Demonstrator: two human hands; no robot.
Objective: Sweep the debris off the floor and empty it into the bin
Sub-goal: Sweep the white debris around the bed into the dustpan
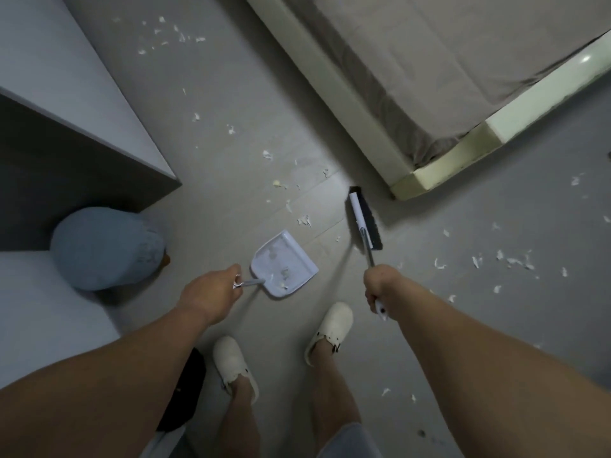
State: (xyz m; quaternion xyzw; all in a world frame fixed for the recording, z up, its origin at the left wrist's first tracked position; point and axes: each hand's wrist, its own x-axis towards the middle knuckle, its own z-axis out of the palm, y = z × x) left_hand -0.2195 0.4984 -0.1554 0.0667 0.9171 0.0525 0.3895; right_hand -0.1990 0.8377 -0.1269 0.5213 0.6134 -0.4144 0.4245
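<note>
Left hand [211, 292] gripping white plastic dustpan [284, 264] | right hand [380, 285] clasping black-bristled white broom [363, 218] | white paper scraps [304, 221] just beyond

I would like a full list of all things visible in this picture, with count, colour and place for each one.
dustpan: one, white, on the floor ahead of the feet, a few scraps inside.
brush: one, white back, black bristles, near the bed corner.
debris: many white scraps, scattered over the floor.
bin: one, blue-grey, at left beside the cabinet.
cabinet: one, grey, left.
bed: one, beige cover, cream frame, upper right.
slippers: two, white, on the feet.
left hand: one, grips the dustpan handle.
right hand: one, grips the brush handle.
</note>
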